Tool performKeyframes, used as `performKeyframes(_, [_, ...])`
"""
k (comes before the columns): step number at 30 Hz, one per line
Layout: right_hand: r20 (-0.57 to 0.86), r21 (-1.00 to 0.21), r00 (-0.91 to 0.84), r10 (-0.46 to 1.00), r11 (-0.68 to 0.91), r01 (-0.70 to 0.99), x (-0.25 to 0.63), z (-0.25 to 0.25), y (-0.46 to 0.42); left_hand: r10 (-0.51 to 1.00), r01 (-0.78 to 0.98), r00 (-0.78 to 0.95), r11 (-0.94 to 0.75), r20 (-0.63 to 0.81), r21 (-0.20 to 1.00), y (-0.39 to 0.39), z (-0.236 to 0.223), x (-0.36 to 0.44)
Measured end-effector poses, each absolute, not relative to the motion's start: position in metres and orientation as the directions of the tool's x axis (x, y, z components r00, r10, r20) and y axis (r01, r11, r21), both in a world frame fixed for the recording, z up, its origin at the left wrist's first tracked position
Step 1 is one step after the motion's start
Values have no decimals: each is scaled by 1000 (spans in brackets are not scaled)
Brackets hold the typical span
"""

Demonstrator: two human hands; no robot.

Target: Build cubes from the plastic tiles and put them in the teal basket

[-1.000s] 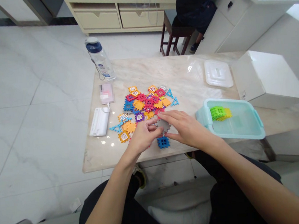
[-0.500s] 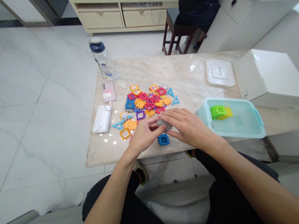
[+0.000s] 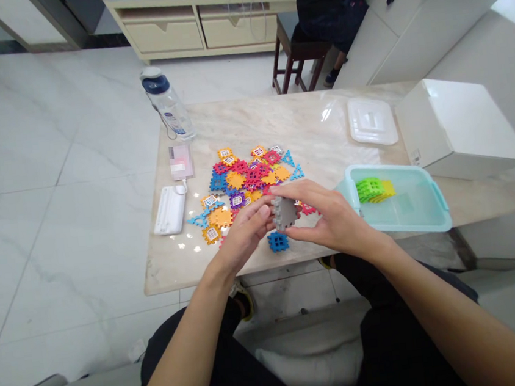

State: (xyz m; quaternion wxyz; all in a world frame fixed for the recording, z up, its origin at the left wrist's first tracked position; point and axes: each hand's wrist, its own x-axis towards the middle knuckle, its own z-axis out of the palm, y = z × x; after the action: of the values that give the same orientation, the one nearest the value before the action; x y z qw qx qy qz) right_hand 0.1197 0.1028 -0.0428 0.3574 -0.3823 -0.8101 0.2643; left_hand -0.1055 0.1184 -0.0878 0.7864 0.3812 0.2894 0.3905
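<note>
- Two bare hands, the left hand (image 3: 248, 234) and the right hand (image 3: 328, 216), reach forward from the forearms with wrists angled inward; both grasp one piece, fingers curled around its sides, above the table.
- One grey notched plastic tile (image 3: 284, 211) sits gripped between the hands; whether more pieces are joined to it is hidden.
- One blue square lattice plastic tile (image 3: 278, 241) lies just below the hands.
- One loose heap of flat red, orange, purple and blue plastic tiles (image 3: 247, 179) lies beyond the hands, too overlapped to count.
- Three light-blue triangular plastic frames (image 3: 296, 173) lie at the heap's edges.
- One translucent pale-teal plastic box (image 3: 396, 203) stands right of the right hand, holding a stack of green tiles (image 3: 370, 190) and yellow tiles (image 3: 388, 188).
- One white plastic lid (image 3: 372, 121) rests on the beige marble table (image 3: 324, 124).
- One clear water bottle with a navy cap (image 3: 166, 104) stands at the far edge.
</note>
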Motion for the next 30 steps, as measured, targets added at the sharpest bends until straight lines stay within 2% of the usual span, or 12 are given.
performKeyframes(8, [373, -710, -459, 807, 566, 419, 120, -47, 100, 809, -394, 576, 396, -113, 829, 117, -94, -104])
performKeyframes(20, [331, -700, -453, 828, 537, 471, 116, -55, 105, 827, -328, 520, 425, -215, 843, 122, -99, -108])
performKeyframes(24, [308, -621, -403, 862, 503, 601, 106, -67, 114, 899, -248, 354, 356, -258, 901, 126, -98, -116])
performKeyframes(30, [238, -435, -429, 872, 490, 755, 78, -76, 112, 971, 22, 178, 159, -160, 987, 124, -94, -125])
